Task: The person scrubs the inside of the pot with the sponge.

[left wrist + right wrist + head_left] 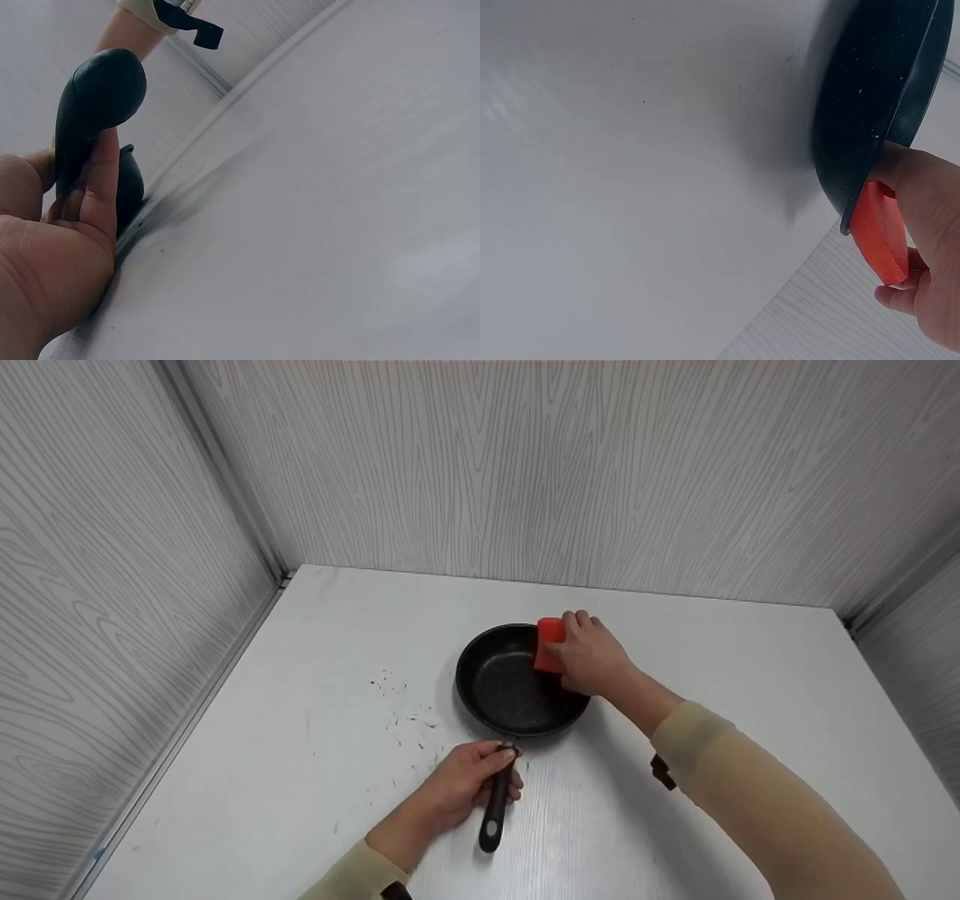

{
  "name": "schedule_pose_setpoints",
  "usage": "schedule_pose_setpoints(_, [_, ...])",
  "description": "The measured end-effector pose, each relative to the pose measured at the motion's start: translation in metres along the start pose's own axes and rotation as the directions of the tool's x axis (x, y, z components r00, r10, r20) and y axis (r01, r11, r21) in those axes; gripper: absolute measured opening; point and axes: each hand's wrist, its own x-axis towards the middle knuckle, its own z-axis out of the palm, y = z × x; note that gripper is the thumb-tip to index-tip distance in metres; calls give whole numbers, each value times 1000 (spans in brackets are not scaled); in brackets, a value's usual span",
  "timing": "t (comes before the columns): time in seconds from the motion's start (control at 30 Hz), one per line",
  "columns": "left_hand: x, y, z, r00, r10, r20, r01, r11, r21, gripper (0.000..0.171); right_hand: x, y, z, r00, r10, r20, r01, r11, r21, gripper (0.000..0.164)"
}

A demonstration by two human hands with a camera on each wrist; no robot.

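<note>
A black frying pan (506, 690) is at the middle of the white table, its handle (495, 806) pointing toward me. My left hand (465, 784) grips that handle near the pan's body, thumb on top; in the left wrist view the rounded handle end (112, 86) rises above the palm. My right hand (592, 656) holds a red sponge (550, 645) against the pan's right inner side. In the right wrist view the sponge (880, 232) sits at the rim, between the thumb and fingers. The hand hides part of the sponge and rim.
Dark crumbs and smears (409, 720) lie on the white tabletop (285, 750) left of the pan. A grey wood-grain panel (480, 472) stands behind the table, with further panels at the left and right sides.
</note>
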Motion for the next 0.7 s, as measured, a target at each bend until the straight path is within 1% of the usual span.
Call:
schedule_pose_setpoints(0.2, [1, 0, 1, 1000, 5, 0, -5, 1000, 7, 34, -3, 1, -5, 1000, 0, 25, 0, 1000, 14, 43])
schedule_pose_setpoints(0.5, [1, -2, 0, 1000, 15, 4, -15, 1000, 7, 34, -6, 1, -10, 998, 2, 67, -2, 1000, -3, 44])
schedule_pose_setpoints(0.7, [1, -2, -1, 1000, 15, 7, -15, 1000, 6, 34, -8, 3, -9, 998, -7, 60, 6, 1000, 28, 44])
